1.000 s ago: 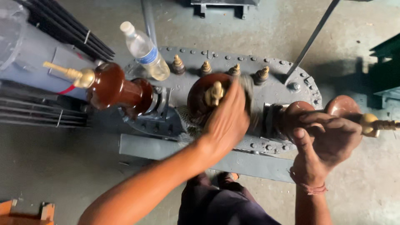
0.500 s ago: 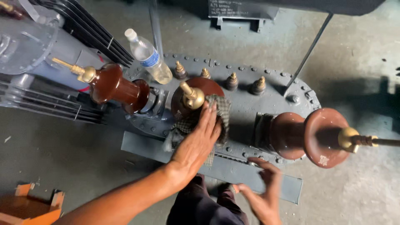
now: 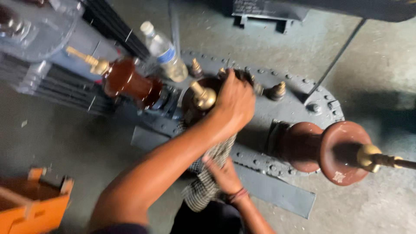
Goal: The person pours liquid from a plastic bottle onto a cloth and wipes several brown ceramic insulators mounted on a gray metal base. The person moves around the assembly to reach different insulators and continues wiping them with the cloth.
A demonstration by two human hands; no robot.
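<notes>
Logged at near left: orange crate [image 3: 34, 203], well apart from the work; beyond it, grey cooling fins [image 3: 52, 86]; next right, left brown bushing [image 3: 130, 82] with its brass stud, touched by neither hand; just beside it on the far side, a clear plastic bottle [image 3: 164, 52] lying at the edge of the grey bolted lid [image 3: 303, 86]. At centre, middle bushing [image 3: 195, 102], brass cap pointing up toward the camera; left hand [image 3: 236, 102] wrapped over its right shoulder, fingers curled and pressing on the porcelain; whether cloth lies under the palm, cannot tell, too blurred. Nearer, just below the bushing, checked cloth [image 3: 203, 190] hanging down; right hand [image 3: 223, 173] clenched on its middle part. At right, large right bushing [image 3: 329, 149] lying sideways, free of both hands. Judged step: wiping round the middle bushing. To do it well: keep the cloth taut between both hands; draw it around the porcelain skirt rather than across the brass cap; press evenly, no levering against the stud; work into the groove under the skirt; keep elbow and cloth tail away from the bottle and the small studs [image 3: 277, 91] on the far side.
</notes>
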